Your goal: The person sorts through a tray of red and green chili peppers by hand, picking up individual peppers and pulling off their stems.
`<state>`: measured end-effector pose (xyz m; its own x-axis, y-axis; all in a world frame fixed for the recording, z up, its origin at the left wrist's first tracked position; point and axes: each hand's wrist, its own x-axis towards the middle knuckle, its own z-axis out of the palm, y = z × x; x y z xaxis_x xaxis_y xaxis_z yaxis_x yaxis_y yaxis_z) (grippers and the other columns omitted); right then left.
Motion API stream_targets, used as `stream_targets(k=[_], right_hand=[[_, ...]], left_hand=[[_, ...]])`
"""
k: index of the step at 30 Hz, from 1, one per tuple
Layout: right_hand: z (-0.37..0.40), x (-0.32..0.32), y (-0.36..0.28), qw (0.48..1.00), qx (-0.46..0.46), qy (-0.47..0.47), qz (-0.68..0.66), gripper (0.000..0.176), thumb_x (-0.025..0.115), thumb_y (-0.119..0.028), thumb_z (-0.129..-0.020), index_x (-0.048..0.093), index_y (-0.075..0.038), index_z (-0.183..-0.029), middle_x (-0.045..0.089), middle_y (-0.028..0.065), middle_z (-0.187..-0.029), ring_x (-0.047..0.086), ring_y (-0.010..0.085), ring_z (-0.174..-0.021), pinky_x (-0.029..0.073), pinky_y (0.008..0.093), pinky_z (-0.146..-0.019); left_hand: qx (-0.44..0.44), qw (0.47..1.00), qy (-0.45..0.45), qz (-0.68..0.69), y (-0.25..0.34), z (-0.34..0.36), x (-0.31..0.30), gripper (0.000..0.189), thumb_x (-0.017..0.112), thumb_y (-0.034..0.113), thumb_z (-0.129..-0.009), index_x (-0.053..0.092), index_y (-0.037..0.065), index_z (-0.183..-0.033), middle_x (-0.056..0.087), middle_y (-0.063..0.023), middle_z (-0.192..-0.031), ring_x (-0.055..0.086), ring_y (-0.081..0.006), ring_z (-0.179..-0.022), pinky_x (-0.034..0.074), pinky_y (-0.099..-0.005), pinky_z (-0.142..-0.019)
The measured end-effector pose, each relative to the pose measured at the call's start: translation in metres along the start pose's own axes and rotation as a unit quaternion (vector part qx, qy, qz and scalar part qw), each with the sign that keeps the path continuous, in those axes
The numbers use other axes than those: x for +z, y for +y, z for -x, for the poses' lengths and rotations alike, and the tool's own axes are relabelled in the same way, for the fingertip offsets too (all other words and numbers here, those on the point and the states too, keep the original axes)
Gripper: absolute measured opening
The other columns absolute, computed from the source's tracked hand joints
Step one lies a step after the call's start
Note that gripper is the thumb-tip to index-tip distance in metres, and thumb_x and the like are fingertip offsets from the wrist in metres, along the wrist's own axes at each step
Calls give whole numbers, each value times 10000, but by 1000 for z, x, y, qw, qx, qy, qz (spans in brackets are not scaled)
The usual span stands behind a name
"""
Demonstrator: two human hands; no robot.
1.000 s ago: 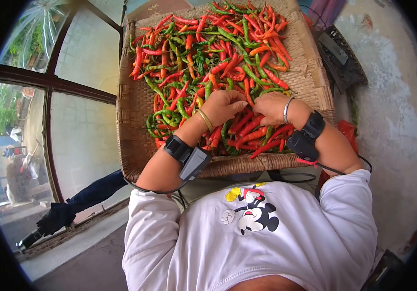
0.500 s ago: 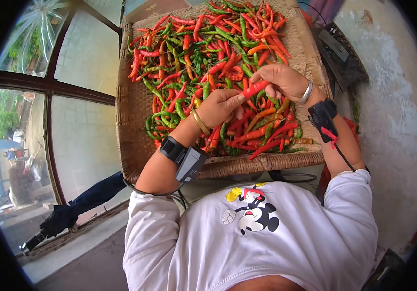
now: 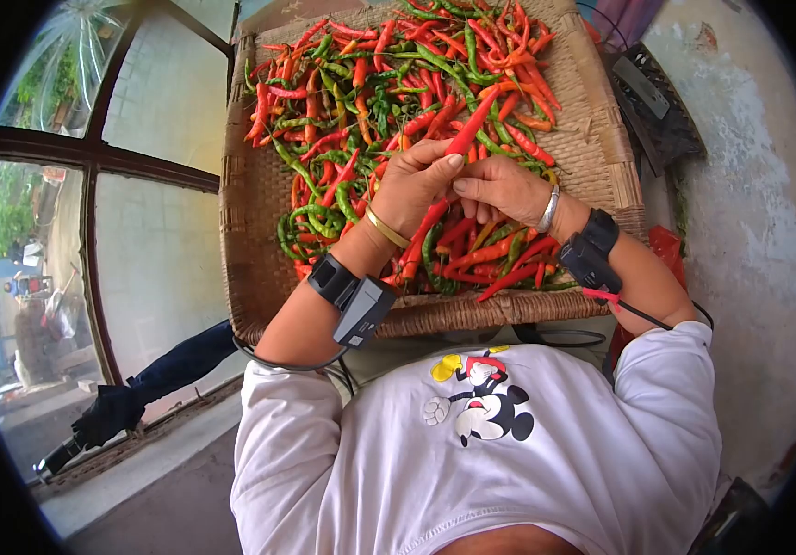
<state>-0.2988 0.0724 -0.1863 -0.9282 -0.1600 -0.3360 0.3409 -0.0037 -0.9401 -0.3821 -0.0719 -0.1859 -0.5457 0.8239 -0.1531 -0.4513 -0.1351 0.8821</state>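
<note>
A long red chili pepper is pinched in my left hand, its tip slanting up and to the right. Close against it, my right hand has its thumb and fingers closed near the pepper's lower end; what lies between those fingertips is hidden. Both hands are above a heap of red and green chili peppers in a shallow woven basket. Some peppers under my hands are covered from view.
A window with dark frames stands on the left, with a folded dark umbrella below it. Right of the basket are a dark object and a worn wall. Black cables run under the basket's near edge.
The pepper has swung from lying nearly sideways between both hands to pointing upward. My right hand has moved down and left, from the pepper's far end to its lower end.
</note>
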Motion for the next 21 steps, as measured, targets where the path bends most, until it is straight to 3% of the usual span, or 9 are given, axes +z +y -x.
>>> stream_targets(k=[2, 4, 7, 9, 13, 15, 17, 19, 21], right_hand=[[-2, 6, 1, 999, 6, 37, -14, 250, 533, -282, -830, 590, -38, -820, 527, -9, -612, 485, 58, -513, 390, 175, -460], [-4, 8, 4, 997, 12, 73, -27, 224, 542, -258, -828, 591, -42, -790, 524, -6, -600, 479, 64, -500, 387, 182, -458], [-10, 6, 13, 995, -29, 98, 8, 213, 554, -242, -815, 589, -38, -764, 541, 10, -591, 503, 77, -511, 406, 212, -480], [-12, -2, 14, 940, -180, 89, 276, 183, 584, -217, -776, 595, -34, -769, 571, 49, -607, 534, 119, -533, 425, 249, -515], [-4, -20, 4, 970, -70, 40, 231, 163, 588, -156, -765, 584, -5, -828, 576, 46, -655, 544, 126, -581, 433, 265, -547], [-5, -32, 10, 887, -119, -6, 446, 192, 608, -169, -725, 597, -32, -859, 593, 81, -677, 569, 193, -622, 440, 300, -594], [-2, -27, 14, 876, -92, -31, 473, 204, 631, -206, -688, 603, -51, -818, 586, 87, -745, 570, 246, -698, 438, 345, -616], [-4, -14, 23, 798, -138, -20, 586, 192, 643, -216, -674, 594, -49, -755, 545, 84, -776, 557, 258, -733, 434, 371, -607], [-9, -7, 28, 781, -122, -20, 613, 189, 649, -209, -660, 575, -47, -726, 506, 91, -789, 542, 275, -757, 432, 391, -609]], left_hand=[[19, 999, -18, 19, 2, 2, 5, 148, 540, 145, -838, 595, 70, -954, 512, 58, -672, 382, -16, -519, 315, -161, -459], [25, 999, -19, 10, 1, 2, 5, 94, 532, 106, -840, 579, 60, -908, 565, 10, -733, 532, -78, -597, 434, -203, -504], [-28, 999, 44, 3, -2, -2, -1, 99, 526, 136, -846, 567, 55, -886, 547, 10, -701, 504, -66, -554, 400, -192, -463], [-48, 997, 47, 36, -4, -5, -10, 115, 523, 162, -849, 561, 56, -873, 535, 13, -676, 484, -60, -531, 376, -186, -446], [-125, 989, 83, -6, 5, -13, -25, 174, 503, 219, -860, 559, 57, -891, 502, 28, -652, 365, -38, -451, 261, -169, -381], [-136, 990, 34, -25, 17, -22, -40, 208, 482, 203, -872, 529, 38, -989, 540, -3, -744, 461, -62, -525, 342, -177, -427], [67, 990, 118, 48, 30, -28, -37, 278, 462, 177, -880, 462, 28, -1114, 551, -37, -878, 549, -107, -671, 434, -209, -539], [178, 968, 160, 71, 37, -33, -41, 355, 457, 149, -880, 384, 35, -1208, 537, -55, -978, 572, -141, -792, 468, -246, -644], [190, 962, 195, 20, 37, -29, -40, 342, 477, 141, -870, 417, 41, -1192, 543, -49, -999, 569, -122, -773, 461, -240, -633]])
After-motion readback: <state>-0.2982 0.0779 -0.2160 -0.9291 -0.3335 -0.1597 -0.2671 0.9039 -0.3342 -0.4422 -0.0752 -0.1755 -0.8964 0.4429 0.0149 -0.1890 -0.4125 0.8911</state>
